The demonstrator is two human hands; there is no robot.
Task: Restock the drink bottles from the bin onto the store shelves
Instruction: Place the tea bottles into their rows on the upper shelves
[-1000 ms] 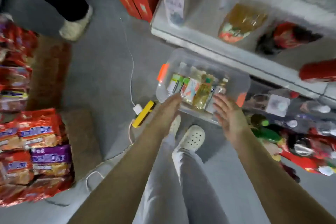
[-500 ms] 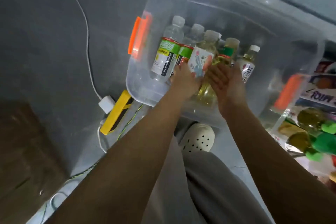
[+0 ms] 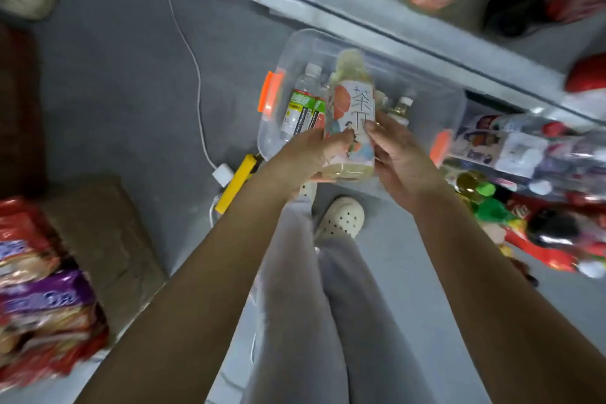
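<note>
tea bottle [image 3: 352, 115]: now raised over bin [image 3: 454, 105], was inside among others | left hand [image 3: 308, 157], right hand [image 3: 398, 154]: both gripping its lower half | status: ready for shelves [image 3: 393, 33], far right

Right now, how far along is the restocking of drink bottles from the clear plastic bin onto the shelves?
Done: the grey shelves carry bottles, origin unclear. In hand: left hand and right hand hold a yellow tea bottle with a white-and-orange label above the clear plastic bin. Left: two green-labelled clear bottles and a small white-capped bottle lie in it.
</note>
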